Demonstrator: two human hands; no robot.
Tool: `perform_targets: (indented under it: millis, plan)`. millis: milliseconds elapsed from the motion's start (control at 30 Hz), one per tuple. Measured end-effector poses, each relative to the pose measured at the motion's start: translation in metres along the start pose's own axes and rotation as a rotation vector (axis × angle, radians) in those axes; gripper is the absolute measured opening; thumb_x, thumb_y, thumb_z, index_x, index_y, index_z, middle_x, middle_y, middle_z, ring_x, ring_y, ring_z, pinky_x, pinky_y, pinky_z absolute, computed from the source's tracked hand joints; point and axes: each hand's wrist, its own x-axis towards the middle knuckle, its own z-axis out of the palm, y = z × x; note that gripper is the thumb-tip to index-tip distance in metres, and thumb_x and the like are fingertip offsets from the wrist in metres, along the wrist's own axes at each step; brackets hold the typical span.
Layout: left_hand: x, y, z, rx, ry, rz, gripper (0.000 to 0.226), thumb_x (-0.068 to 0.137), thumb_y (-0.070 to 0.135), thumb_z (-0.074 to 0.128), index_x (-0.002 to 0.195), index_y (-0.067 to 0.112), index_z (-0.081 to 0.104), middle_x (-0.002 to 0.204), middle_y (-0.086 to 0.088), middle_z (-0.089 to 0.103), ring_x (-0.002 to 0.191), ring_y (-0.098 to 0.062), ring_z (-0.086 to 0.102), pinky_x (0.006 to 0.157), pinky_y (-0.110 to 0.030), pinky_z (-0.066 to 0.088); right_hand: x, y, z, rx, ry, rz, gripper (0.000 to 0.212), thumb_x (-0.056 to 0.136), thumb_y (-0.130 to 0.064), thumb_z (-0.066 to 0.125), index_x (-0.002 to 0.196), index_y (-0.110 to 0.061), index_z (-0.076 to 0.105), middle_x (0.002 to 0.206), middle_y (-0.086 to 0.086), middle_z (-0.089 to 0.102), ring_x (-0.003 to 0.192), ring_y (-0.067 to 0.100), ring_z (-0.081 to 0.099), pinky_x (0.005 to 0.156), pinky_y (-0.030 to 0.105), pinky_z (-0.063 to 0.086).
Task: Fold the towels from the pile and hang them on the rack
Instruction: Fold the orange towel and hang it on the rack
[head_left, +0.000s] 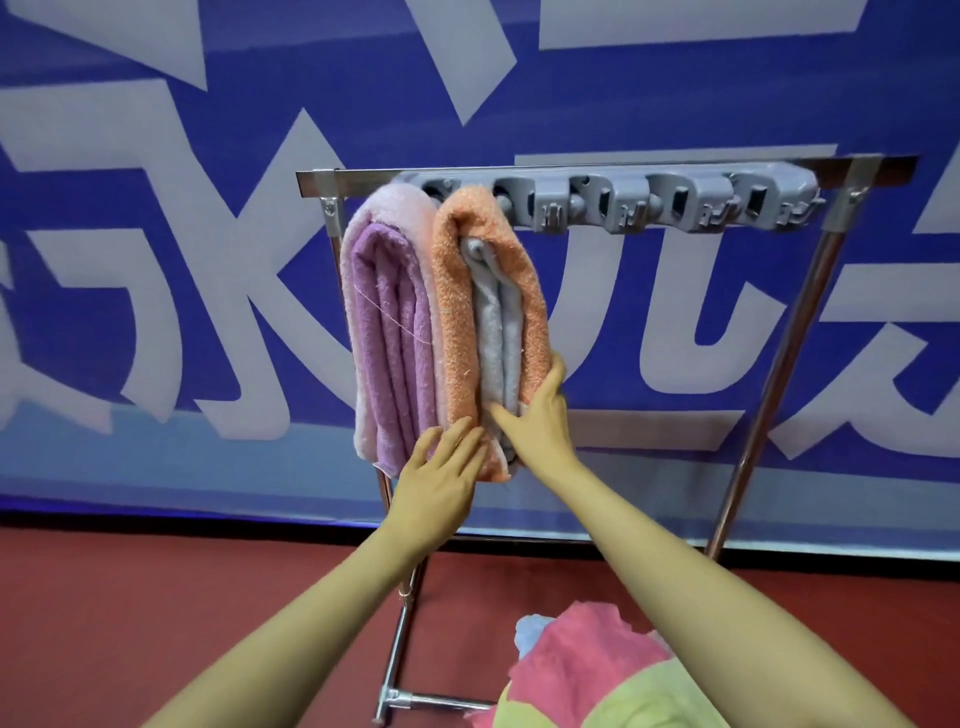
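From the head camera: the orange towel (457, 312) hangs folded on the rack (779, 364), just beside the purple towel (389, 322). The left hand (441, 467) lies flat and open against its lower end. The right hand (540, 421) wraps the right edge, thumb across the grey towel (493, 338) tucked inside. It looks soft, thick and floppy, so I'd hold both layers near the bottom. The pile (597, 675) lies below.
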Motion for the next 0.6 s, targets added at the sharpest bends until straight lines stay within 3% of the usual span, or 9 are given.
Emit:
perform_targets:
  millis: [133,233,333,433,533,600]
  plan:
    - [-0.001,-0.009,0.007,0.102,-0.184,0.209,0.038,0.086,0.028,0.05,0.113,0.008,0.068,0.122,-0.009,0.064,0.127,-0.026,0.05,0.118,-0.047,0.013,0.011,0.004,-0.004,-0.072,0.079,0.064,0.063,0.084,-0.016,0.064,0.136,-0.014,0.027,0.105,0.017,0.066,0.093,0.04,0.063,0.077,0.047,0.052]
    - [0.01,-0.015,0.009,0.211,-0.423,0.128,0.058,0.076,0.052,0.068,0.116,0.01,0.069,0.123,-0.006,0.064,0.127,-0.025,0.049,0.119,-0.051,-0.004,0.019,0.01,-0.021,-0.122,0.117,0.055,0.059,0.084,-0.013,0.064,0.133,-0.014,0.031,0.107,0.016,0.065,0.092,0.039,0.062,0.076,0.045,0.052]
    - [0.02,-0.017,0.008,0.242,-0.55,-0.028,0.06,0.07,0.055,0.074,0.118,0.02,0.069,0.117,-0.002,0.066,0.124,-0.026,0.048,0.116,-0.057,-0.008,0.023,0.012,-0.033,-0.18,0.149,0.058,0.064,0.082,-0.018,0.065,0.134,-0.021,0.028,0.116,0.014,0.062,0.098,0.038,0.06,0.079,0.046,0.052]
    - [0.02,-0.011,0.005,0.246,-0.562,-0.12,0.056,0.068,0.046,0.076,0.117,0.02,0.069,0.119,-0.005,0.063,0.125,-0.027,0.045,0.113,-0.059,-0.016,0.015,0.01,-0.031,-0.226,0.112,0.063,0.068,0.081,-0.023,0.066,0.134,-0.025,0.024,0.117,0.012,0.061,0.1,0.036,0.059,0.082,0.043,0.048]
    - [0.014,-0.002,0.003,0.145,-0.458,-0.123,0.044,0.06,0.026,0.079,0.102,0.012,0.072,0.111,-0.008,0.063,0.121,-0.029,0.045,0.115,-0.058,-0.01,0.002,0.005,-0.016,-0.152,0.0,-0.006,0.072,0.078,-0.023,0.067,0.132,-0.03,0.02,0.117,0.015,0.061,0.099,0.039,0.061,0.081,0.049,0.052]
    - [0.007,0.002,0.002,0.067,-0.348,-0.122,0.034,0.061,0.018,0.074,0.094,0.013,0.071,0.102,-0.006,0.061,0.117,-0.029,0.046,0.116,-0.057,-0.003,-0.005,0.001,-0.005,-0.115,-0.052,-0.036,0.074,0.08,-0.021,0.069,0.136,-0.022,0.022,0.119,0.017,0.061,0.102,0.039,0.06,0.081,0.048,0.052]
